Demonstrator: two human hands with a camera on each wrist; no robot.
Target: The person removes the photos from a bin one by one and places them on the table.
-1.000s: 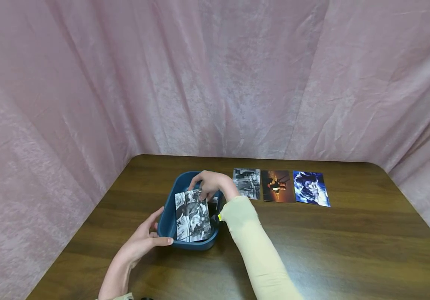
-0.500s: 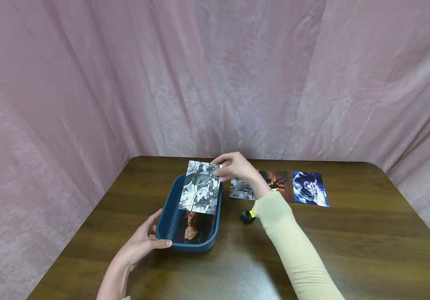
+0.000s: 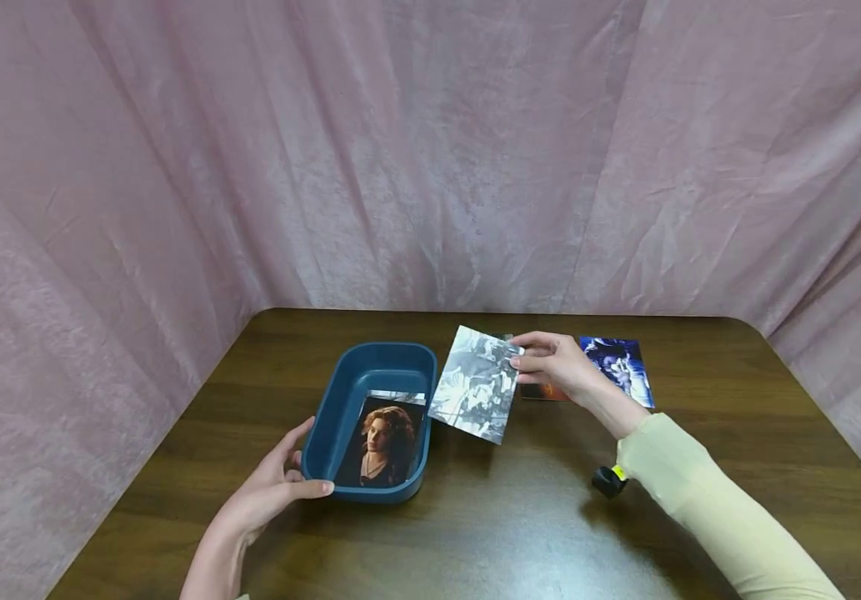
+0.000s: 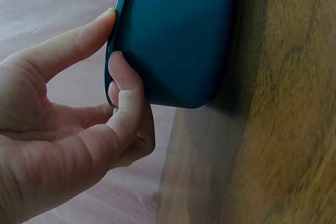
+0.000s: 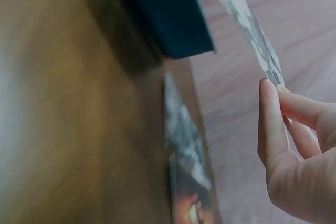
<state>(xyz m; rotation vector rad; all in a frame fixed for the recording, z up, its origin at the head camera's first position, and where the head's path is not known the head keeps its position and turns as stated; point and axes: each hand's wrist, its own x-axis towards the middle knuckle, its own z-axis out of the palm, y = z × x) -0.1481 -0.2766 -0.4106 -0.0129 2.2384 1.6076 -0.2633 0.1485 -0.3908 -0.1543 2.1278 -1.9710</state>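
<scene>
My right hand (image 3: 568,367) pinches the edge of a black-and-white photo card (image 3: 475,387) between thumb and fingers. The card hangs tilted in the air, just right of a blue plastic bin (image 3: 392,375). In the right wrist view the same photo card (image 5: 252,30) shows nearly edge-on. My left hand (image 3: 265,483) grips the bin's near left corner; in the left wrist view, thumb and curled fingers close over the rim (image 4: 111,45). Inside the bin lies a dark portrait card (image 3: 385,450), with the pale edge of another card (image 3: 403,397) showing behind it.
Along the back of the wooden table (image 3: 490,517) lie a blue-and-white card (image 3: 618,367) and an orange-brown card (image 3: 545,392), partly behind my right hand. Beside them a black-and-white card (image 5: 184,124) is mostly hidden in the head view. A pink curtain (image 3: 430,167) hangs behind.
My right hand has lifted the black-and-white photo card out of the bin and carried it right, uncovering the portrait card. My left hand has stayed on the bin's corner.
</scene>
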